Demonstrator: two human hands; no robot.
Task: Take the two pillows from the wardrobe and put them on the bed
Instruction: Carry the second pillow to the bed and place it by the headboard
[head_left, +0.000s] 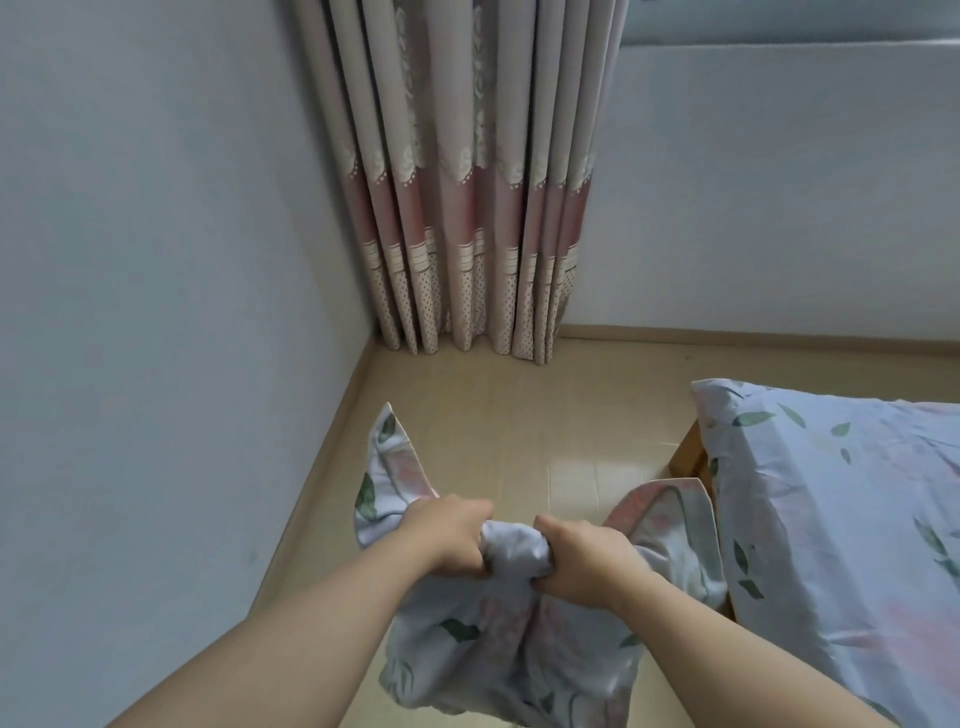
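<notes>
Left hand (452, 535) is clenched tight on the bunched-up top of the floral pillow (519, 639), with the right hand (576, 556) gripping the same wad just beside it. So the pillow's basically hanging under both fists, above the tan floor (519, 415). Pink patterned curtain (467, 182) hangs in the corner behind. Over on the right is the bed (831, 519) in matching leafy fabric, with the pillow's right corner close by its edge.

pink patterned curtain (462, 197) in the corner, pale walls (156, 234), beige tiled floor (519, 415)
</notes>
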